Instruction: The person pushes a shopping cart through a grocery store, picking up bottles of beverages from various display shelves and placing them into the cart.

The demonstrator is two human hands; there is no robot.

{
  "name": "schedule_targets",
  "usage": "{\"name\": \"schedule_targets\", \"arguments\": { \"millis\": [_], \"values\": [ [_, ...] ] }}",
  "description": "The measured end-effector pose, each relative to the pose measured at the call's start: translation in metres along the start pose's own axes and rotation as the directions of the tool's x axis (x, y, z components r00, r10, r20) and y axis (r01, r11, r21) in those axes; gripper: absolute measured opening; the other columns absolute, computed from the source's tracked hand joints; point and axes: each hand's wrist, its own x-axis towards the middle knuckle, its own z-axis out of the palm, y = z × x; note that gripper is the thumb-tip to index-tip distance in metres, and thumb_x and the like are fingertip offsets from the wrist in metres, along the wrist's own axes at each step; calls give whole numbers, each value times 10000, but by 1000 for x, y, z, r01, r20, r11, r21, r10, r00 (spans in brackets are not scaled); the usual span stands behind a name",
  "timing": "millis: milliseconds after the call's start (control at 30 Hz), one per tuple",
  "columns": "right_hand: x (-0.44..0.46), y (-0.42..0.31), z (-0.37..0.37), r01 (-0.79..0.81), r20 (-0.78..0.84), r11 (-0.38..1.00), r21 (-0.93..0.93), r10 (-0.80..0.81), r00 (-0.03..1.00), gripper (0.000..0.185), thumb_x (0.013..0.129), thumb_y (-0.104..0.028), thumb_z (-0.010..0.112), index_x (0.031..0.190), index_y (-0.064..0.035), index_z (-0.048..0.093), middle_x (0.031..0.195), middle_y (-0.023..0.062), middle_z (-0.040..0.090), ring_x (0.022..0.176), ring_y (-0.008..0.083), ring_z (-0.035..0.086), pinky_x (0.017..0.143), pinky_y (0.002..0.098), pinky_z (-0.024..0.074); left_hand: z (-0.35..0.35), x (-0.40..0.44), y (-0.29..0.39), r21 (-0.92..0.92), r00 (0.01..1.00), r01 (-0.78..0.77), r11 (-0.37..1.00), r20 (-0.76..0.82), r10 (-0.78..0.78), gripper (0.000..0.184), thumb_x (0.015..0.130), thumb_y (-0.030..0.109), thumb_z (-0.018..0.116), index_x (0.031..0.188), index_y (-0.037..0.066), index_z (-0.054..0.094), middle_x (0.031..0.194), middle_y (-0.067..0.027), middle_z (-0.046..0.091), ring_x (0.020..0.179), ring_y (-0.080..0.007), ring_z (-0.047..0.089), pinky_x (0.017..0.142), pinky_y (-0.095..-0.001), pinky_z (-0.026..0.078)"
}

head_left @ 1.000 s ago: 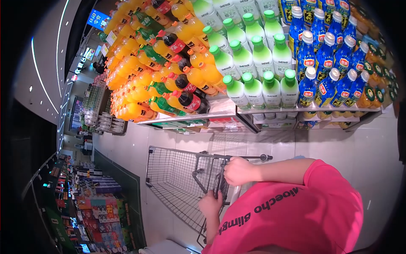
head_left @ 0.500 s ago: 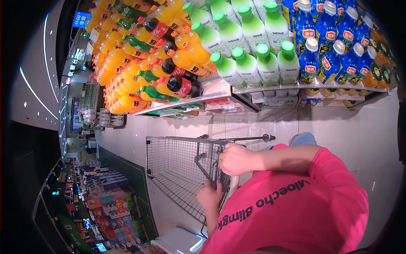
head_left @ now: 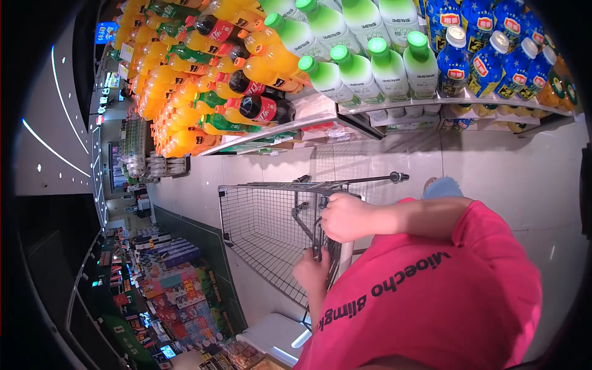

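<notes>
My right hand [head_left: 345, 217] is closed round the bar at the near end of a wire shopping cart [head_left: 253, 216]. Lower in the view, my left hand [head_left: 311, 270] grips the same end of the cart, its thumb showing against a dark bar. The cart's mesh basket stretches away to the left, and no goods show inside it. A pink sleeve and shirt [head_left: 431, 277] with dark lettering fill the lower right.
Along the top stand shelves with orange drink bottles [head_left: 191, 142], cola bottles [head_left: 265, 109], green-capped white bottles [head_left: 388, 75] and blue bottles [head_left: 454, 65]. Stacked boxed goods [head_left: 179, 296] are at lower left. A pale counter-like surface [head_left: 277, 333] lies near the bottom. Tiled floor [head_left: 382, 154] runs between.
The view has shifted slightly, so the shelves sit higher and the cart a little further right and up. Both hands keep their hold on the cart.
</notes>
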Motion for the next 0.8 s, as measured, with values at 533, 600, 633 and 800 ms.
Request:
{"name": "schedule_targets", "arguments": {
  "millis": [533,600,633,800],
  "values": [
    [-1,14,-22,67,-161,869,491,15,987,196,735,-184,615,583,-71,565,625,46,541,597,267,553,646,380,445,-10,3,7,-85,990,117,989,93,-109,362,759,433,622,701,75,634,610,-103,629,566,-309,623,525,-425,476],
    [-6,21,-34,86,-247,872,482,41,968,196,744,-179,625,602,-58,564,664,51,550,633,259,562,643,382,446,-13,4,8,-103,982,143,984,135,-128,360,764,427,627,719,71,637,628,-103,639,588,-308,631,540,-424,479],
    [-10,25,-40,82,-279,871,484,64,958,193,746,-176,628,611,-53,564,680,53,552,648,258,564,644,383,447,-15,5,9,-113,978,152,982,158,-133,358,766,425,629,729,68,638,638,-103,644,598,-307,634,548,-423,480],
    [-43,49,-69,-47,-284,860,508,218,934,174,752,-170,637,645,-45,578,729,59,563,699,260,569,651,387,452,-20,9,18,-91,964,201,975,195,-181,335,773,394,644,801,61,658,673,-93,664,635,-299,649,574,-409,492]
  ]
}}
